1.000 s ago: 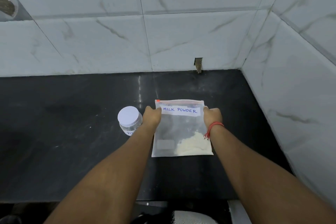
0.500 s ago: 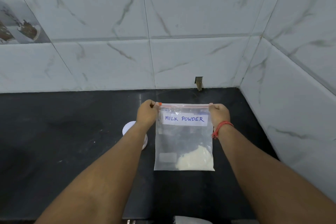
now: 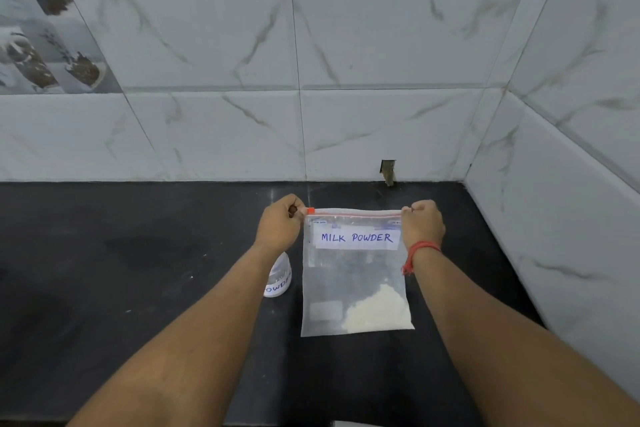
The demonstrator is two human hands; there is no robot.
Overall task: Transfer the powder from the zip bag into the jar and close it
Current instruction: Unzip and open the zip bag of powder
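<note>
A clear zip bag (image 3: 349, 284) labelled MILK POWDER hangs upright over the black counter (image 3: 121, 270), held by its two top corners. Pale powder (image 3: 375, 314) is heaped in its lower right corner. My left hand (image 3: 278, 222) pinches the top left corner beside the orange slider (image 3: 310, 210). My right hand (image 3: 422, 222), with a red thread at the wrist, pinches the top right corner. The zip strip looks closed. A small clear jar (image 3: 278, 279) stands just left of the bag, mostly hidden behind my left forearm; its lid is out of sight.
White marble-look tiled walls rise at the back and at the right, meeting in a corner (image 3: 467, 177). A small notch (image 3: 388, 172) is cut in the back wall just above the counter. The counter's near edge runs along the bottom of the view.
Both hands have lifted the bag from lying flat to hanging upright by its top corners. My left forearm now covers most of the jar. The view has tilted upward.
</note>
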